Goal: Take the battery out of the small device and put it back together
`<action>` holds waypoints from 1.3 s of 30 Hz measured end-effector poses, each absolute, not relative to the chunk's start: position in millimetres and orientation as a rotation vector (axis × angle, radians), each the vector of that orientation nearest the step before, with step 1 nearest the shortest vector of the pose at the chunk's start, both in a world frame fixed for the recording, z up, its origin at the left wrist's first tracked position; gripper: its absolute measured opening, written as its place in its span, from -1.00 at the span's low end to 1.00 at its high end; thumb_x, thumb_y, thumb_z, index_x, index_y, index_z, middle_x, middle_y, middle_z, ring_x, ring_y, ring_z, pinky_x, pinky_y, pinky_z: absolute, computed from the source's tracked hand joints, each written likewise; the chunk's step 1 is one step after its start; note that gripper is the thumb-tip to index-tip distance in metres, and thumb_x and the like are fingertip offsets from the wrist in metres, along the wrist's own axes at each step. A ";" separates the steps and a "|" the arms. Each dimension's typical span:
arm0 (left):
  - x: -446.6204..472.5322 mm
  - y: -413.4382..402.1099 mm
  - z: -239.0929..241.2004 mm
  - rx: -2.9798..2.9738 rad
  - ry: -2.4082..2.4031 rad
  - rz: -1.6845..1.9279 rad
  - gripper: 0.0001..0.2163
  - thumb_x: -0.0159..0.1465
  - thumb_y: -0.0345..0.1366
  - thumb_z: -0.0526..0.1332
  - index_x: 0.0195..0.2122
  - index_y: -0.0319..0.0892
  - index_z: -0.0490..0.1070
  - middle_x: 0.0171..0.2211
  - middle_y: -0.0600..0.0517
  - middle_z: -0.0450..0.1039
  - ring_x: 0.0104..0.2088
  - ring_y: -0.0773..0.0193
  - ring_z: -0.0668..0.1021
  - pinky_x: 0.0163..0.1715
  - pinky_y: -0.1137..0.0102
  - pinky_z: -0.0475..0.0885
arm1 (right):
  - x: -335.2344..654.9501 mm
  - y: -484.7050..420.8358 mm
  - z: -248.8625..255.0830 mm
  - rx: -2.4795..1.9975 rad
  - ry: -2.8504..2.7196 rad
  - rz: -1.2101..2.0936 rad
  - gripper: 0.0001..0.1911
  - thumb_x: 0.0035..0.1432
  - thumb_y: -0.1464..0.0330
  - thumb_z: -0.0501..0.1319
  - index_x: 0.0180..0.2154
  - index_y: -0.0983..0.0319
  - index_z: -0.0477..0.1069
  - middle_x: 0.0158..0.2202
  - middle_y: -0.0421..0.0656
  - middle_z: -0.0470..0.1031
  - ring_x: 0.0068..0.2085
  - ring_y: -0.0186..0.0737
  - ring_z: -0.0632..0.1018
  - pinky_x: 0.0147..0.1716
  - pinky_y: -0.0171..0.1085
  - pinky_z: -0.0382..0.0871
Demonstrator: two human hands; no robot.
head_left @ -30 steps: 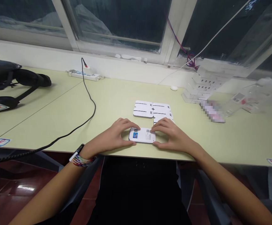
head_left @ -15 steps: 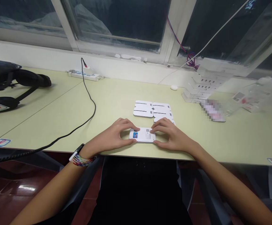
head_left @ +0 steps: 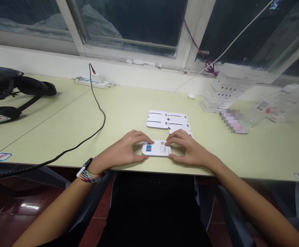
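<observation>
A flat white rounded device with a blue sticker and a QR code lies near the front edge of the table. Its kind I cannot make out. My left hand grips its left end, the thumb at the near corner and the index finger at the far edge. On the right end, my right hand pinches it the same way. Just beyond lie white rounded pieces with black lines and a "W" mark, set side by side. My right fingers partly cover the nearest white piece.
A black cable runs from the power strip across the table's left side. At far left lies a black strapped object. White stacked boxes, a blurred packet and a clear plastic bag stand at right.
My left thumb has shifted slightly left along the near edge of the white device. Otherwise both hands and the device hold their places.
</observation>
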State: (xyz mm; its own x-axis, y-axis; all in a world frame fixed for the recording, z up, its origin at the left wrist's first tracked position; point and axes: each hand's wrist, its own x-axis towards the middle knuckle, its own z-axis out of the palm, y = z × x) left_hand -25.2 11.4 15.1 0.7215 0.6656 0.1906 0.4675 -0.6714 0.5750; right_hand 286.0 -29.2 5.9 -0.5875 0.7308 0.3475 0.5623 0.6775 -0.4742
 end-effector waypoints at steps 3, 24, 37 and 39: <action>-25.6 12.5 17.7 2.400 0.855 0.521 -0.62 0.34 -0.20 0.38 0.19 0.05 0.56 0.16 -0.02 0.58 0.25 -0.04 0.50 0.29 0.04 0.43 | 285.8 -29.7 6.8 -1.002 -2.368 0.436 -0.68 0.29 0.35 0.39 0.07 0.04 0.52 0.06 -0.07 0.51 0.17 0.05 0.48 0.22 0.11 0.43; -27.6 17.3 14.1 2.310 0.953 0.476 -0.70 0.39 -0.05 0.41 0.12 0.13 0.68 0.17 0.00 0.61 0.22 -0.02 0.55 0.25 0.06 0.46 | 285.5 -27.7 11.4 -1.048 -2.402 0.500 -0.73 0.33 0.33 0.36 0.05 0.01 0.53 0.14 -0.11 0.54 0.25 0.11 0.40 0.30 0.21 0.28; -26.9 14.7 24.3 2.358 0.978 0.400 -0.70 0.40 0.01 0.38 0.10 0.15 0.68 0.12 0.01 0.61 0.23 -0.05 0.50 0.24 0.09 0.43 | 285.7 -17.4 17.4 -1.129 -2.423 0.588 -0.80 0.35 0.25 0.36 0.00 0.01 0.55 0.15 -0.13 0.57 0.36 0.20 0.30 0.34 0.29 0.23; -25.9 12.6 26.4 2.364 0.963 0.396 -0.72 0.41 -0.03 0.37 0.09 0.09 0.65 0.11 0.00 0.59 0.21 -0.04 0.51 0.22 0.10 0.43 | 284.0 -17.7 18.7 -1.133 -2.432 0.587 -0.79 0.36 0.27 0.35 0.02 0.02 0.53 0.15 -0.13 0.57 0.37 0.19 0.29 0.34 0.28 0.24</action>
